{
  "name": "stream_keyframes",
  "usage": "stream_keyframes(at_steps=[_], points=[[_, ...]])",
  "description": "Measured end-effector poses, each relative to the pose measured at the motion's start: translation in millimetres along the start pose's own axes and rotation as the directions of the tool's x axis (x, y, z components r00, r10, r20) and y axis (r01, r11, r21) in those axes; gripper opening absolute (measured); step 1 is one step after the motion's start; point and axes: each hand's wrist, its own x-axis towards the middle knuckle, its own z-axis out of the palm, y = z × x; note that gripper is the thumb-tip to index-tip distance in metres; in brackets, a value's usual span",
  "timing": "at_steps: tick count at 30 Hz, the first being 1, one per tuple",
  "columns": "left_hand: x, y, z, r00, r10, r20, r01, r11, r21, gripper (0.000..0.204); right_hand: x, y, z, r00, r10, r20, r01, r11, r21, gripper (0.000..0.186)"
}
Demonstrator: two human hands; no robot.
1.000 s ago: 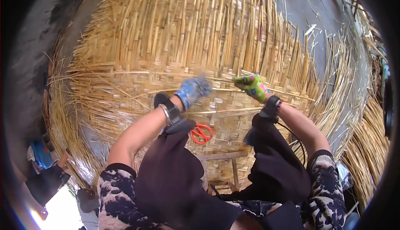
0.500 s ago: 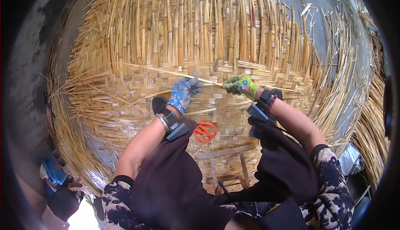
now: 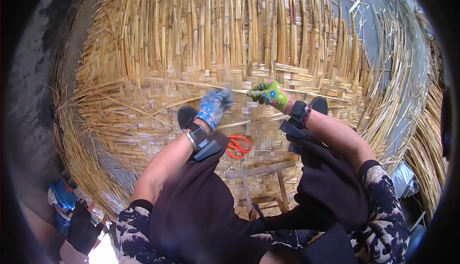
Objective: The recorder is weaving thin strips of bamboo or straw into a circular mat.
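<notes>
A large straw-coloured mat (image 3: 201, 39) of woven flat strips spreads under me. My left hand (image 3: 214, 107), in a blue flowered glove, is closed on a thin reed strip (image 3: 184, 82) that runs out to the left over the weave. In a green flowered glove, my right hand (image 3: 271, 95) pinches the strip's other end, a short way to the right of the left hand. Between the two hands a short piece of the strip shows. Red-handled scissors (image 3: 238, 146) lie on the mat below the hands, their blades hidden.
A low wooden stool (image 3: 261, 170) stands between my legs. Loose reeds (image 3: 393, 72) lie along the mat's right edge, with a thick bundle (image 3: 424, 149) farther right. More loose strips (image 3: 88, 168) fan out at the left. A silvery plastic bag (image 3: 404, 180) sits at the lower right.
My right hand has moved a little left and up, closer to my left hand. The strip between them shows shorter. The left hand has barely moved.
</notes>
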Motion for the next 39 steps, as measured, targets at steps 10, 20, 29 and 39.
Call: stream_keyframes(at_steps=[10, 20, 29, 39], points=[[-6, 3, 9, 0.990, 0.019, -0.141, -0.021, 1.000, -0.009, 0.017, -1, -7, 7, 0.992, 0.127, 0.011, -0.126, 0.992, -0.021, 0.024], [0, 0, 8, 0.992, 0.087, -0.093, -0.092, 0.995, -0.043, 0.018, 1, 0, -5, 0.961, 0.194, 0.200, -0.214, 0.973, 0.087, 0.028], [2, -1, 4, 0.997, 0.037, -0.061, -0.042, 0.996, -0.076, 0.018, 0, -12, 13, 0.991, 0.128, 0.046, -0.118, 0.978, -0.172, 0.027], [-9, 2, 14, 0.998, 0.059, -0.020, -0.058, 0.998, 0.038, 0.018, 11, -1, 9, 0.971, 0.153, 0.182, -0.152, 0.988, -0.022, 0.024]])
